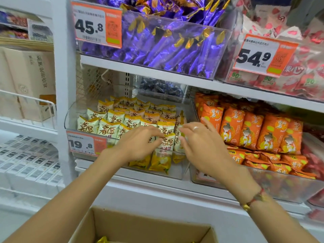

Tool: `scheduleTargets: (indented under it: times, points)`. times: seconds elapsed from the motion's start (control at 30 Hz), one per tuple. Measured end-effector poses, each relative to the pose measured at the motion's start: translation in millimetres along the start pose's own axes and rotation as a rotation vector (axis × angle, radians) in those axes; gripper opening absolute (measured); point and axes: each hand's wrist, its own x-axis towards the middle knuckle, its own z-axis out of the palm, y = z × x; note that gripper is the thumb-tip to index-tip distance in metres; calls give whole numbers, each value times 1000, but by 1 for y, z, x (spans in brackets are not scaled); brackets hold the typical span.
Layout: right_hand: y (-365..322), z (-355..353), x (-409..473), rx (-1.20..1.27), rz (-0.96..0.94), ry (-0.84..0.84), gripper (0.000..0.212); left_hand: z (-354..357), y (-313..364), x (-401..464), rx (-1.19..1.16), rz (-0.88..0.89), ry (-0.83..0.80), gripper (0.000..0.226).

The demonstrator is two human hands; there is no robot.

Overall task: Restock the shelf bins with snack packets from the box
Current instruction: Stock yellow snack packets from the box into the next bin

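Yellow-and-cream snack packets [108,128] fill the clear bin [69,116], above the cardboard box [140,227]. Left hand [138,144] and right hand [198,144], each grip loosely closed, pinch one packet [167,140] at the front row. Best seat it upright, label outward, flush with its neighbours.

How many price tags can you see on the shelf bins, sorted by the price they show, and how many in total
45.8 price tag: 1
54.9 price tag: 1
19.8 price tag: 1
Total: 3
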Motion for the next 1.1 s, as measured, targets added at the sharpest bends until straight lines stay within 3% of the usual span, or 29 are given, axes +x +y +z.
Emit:
scheduleTargets:
  times: [0.07,0.13,0.4,0.5,0.63,0.73,0.83,0.9,1.0,1.1]
  points:
    - [7,1,15,-194,-41,-327,41,-2,0,1,-14,0,-2,34]
    - [10,2,25,-309,-58,-501,43,-1,-1,-2,-15,-3,17,34]
    - [5,-4,25,-302,-62,-627,45,0,-1,-4,-19,-6,28,34]
    - [6,1,21,-283,-77,-503,42,-2,-1,-7,-4,18,79,36]
    - [-13,14,-1,-187,-29,-91,51,-4,-15,-29,147,-43,325,45]
    - [-41,18,6,51,26,-83,57,-3,-33,-45,195,-150,442,58]
    - [-50,29,38,340,229,-324,57,-10,-53,-50,218,-292,300,66]
    - [-47,39,55,387,319,-458,58,-18,-67,-47,221,-357,151,72]
    - [-39,49,68,354,320,-612,59,-27,-81,-35,287,-337,-69,66]
    - [-32,50,71,393,294,-684,61,-30,-81,-29,317,-333,-151,64]
